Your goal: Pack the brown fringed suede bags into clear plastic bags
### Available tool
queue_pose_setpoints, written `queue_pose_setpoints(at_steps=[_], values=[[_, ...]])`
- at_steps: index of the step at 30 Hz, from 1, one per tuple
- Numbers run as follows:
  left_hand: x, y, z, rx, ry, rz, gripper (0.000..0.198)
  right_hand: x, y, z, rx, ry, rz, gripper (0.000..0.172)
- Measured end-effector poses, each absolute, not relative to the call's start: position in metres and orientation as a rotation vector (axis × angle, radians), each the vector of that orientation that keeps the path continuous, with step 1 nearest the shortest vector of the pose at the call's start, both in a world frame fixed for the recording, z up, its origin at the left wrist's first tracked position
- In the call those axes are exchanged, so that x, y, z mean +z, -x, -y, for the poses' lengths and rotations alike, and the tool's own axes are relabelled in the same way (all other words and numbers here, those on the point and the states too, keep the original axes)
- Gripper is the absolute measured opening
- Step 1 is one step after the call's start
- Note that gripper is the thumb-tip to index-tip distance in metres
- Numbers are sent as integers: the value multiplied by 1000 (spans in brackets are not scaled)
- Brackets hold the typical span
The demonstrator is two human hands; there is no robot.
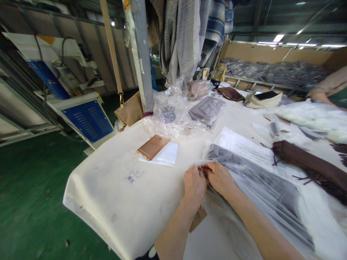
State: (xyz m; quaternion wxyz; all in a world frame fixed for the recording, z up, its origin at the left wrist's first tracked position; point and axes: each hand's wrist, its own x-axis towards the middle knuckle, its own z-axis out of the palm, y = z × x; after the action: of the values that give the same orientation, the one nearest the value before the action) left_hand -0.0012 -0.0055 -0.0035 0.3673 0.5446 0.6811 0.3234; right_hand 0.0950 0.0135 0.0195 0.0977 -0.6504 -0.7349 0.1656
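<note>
One white table (pixel 108 169) is bearing grey cloth (pixel 260 177), seemingly already bagged, beside the left hand (pixel 194 182) and right hand (pixel 220 177), whose fingers are pressing together, anything gripped being too hidden to tell, while a tag (pixel 200 219) is showing below, the handwork seemingly unfinished.

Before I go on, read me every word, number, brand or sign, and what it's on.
No wording is legible.
Barcode label on the table: print too small.
White packaging: printed lines, too blurred.
Brown tag: no readable print.
Gold phone: any marking too small.
</note>
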Motion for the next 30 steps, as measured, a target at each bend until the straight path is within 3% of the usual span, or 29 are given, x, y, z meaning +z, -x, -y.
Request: queue_pose_setpoints(at_steps=[30], values=[[-1,4,2,710,-1483,-1792,28,24,-89,-7,397,1944,2159,23]])
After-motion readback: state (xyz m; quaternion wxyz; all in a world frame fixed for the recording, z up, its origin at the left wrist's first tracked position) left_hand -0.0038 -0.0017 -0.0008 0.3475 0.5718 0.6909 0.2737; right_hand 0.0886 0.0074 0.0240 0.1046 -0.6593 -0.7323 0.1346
